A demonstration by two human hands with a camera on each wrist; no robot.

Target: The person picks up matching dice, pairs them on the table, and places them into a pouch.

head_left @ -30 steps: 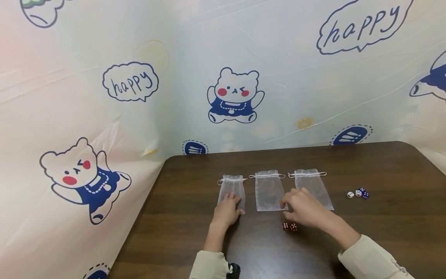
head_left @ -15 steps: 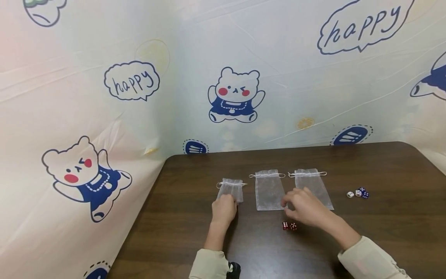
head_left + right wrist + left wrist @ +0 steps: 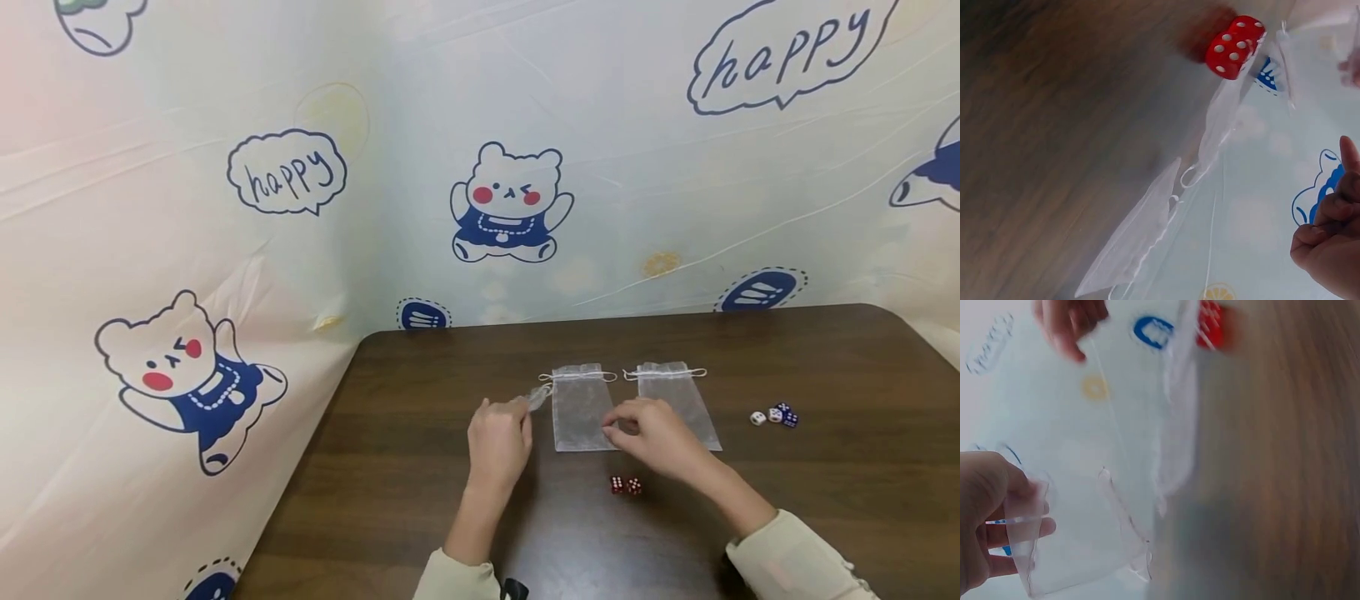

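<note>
My left hand grips a small sheer white drawstring pouch by one end, lifted off the table. Thumb and fingers pinch its edge in the left wrist view; the head view shows only a scrap of it beyond the knuckles. My right hand hovers over the gap between two more pouches, the middle one and the right one, both lying flat. Its fingers are loosely bent, with nothing between them. Below these pouches, two red dice sit side by side on the table.
Toward the right side of the brown table lie white dice and blue dice in a small group. A patterned cloth backdrop hangs behind and to the left of the table.
My left hand first pressed on the left pouch, then gathered it up and raised it from the table, moving slightly right. My right hand has barely moved; its thumb and index finger are closer together.
</note>
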